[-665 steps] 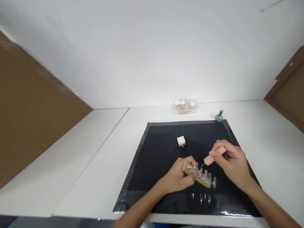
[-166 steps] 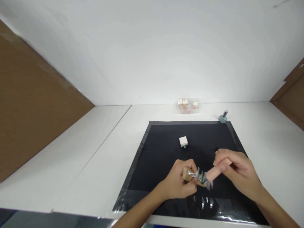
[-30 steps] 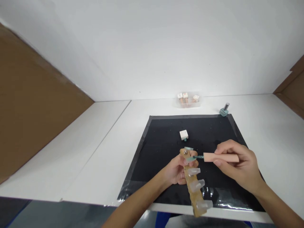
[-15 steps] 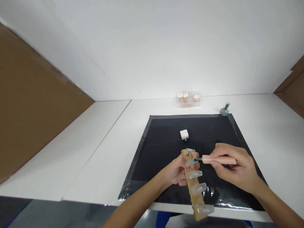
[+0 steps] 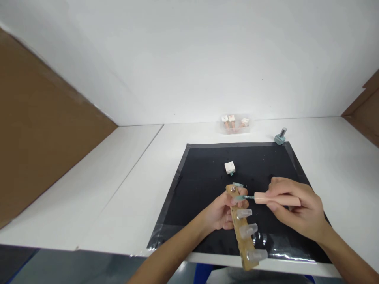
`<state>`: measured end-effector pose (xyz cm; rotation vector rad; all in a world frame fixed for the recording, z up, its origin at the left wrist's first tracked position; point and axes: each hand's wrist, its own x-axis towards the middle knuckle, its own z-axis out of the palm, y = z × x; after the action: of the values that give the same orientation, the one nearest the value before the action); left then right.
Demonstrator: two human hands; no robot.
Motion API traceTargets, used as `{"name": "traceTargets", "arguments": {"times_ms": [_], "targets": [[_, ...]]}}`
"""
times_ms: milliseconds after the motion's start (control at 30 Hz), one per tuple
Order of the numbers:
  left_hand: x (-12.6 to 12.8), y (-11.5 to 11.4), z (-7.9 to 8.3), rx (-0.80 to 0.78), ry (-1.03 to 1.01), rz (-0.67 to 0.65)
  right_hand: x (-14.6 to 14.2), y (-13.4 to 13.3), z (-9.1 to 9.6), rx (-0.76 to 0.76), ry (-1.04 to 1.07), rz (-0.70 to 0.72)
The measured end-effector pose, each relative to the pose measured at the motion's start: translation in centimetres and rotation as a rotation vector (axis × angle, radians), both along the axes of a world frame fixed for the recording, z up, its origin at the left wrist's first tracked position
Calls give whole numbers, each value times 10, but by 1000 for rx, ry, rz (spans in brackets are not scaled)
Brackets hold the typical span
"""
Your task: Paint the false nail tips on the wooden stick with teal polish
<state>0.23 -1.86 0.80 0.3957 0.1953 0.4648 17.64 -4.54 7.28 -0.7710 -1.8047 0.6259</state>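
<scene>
My left hand (image 5: 220, 213) grips a wooden strip (image 5: 240, 236) near its upper end, fingers wrapped around it. Several clear false nail tips (image 5: 248, 230) stick out along the strip to the right. The one nearest my left fingers, a nail tip with a teal coat (image 5: 238, 198), is touched by the brush of a nail polish applicator. My right hand (image 5: 299, 209) pinches that nail polish brush (image 5: 276, 198) by its peach handle, held nearly level. Just above the strip's top end shows another teal nail tip (image 5: 237, 184).
On the black mat (image 5: 201, 181) stands an open white square polish bottle (image 5: 229, 168) with teal at its neck. Behind it is a clear plastic box (image 5: 235, 129) of peach-handled, white-capped bottles. A teal bottle with a silver cap (image 5: 280, 137) stands at the mat's back right corner.
My right hand has drawn the brush slightly to the right along the teal nail tip. The wooden strip has shifted up a little in my left hand.
</scene>
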Motion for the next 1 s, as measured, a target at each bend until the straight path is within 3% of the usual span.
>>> {"name": "traceTargets", "arguments": {"times_ms": [100,267,400,600,1000], "targets": [[-1,1,0,-11,13,-9,2,0,-1,0,-65,59],[-2,2,0,-13,76,2,2,1,0,15,-58,-15],[1,0,0,8,150,15,3,1,0,-3,-53,52],[2,-1,-2,18,206,32,2,1,1,9,-70,-33],[3,-1,-1,57,221,21,2,3,5,81,-130,6]]}}
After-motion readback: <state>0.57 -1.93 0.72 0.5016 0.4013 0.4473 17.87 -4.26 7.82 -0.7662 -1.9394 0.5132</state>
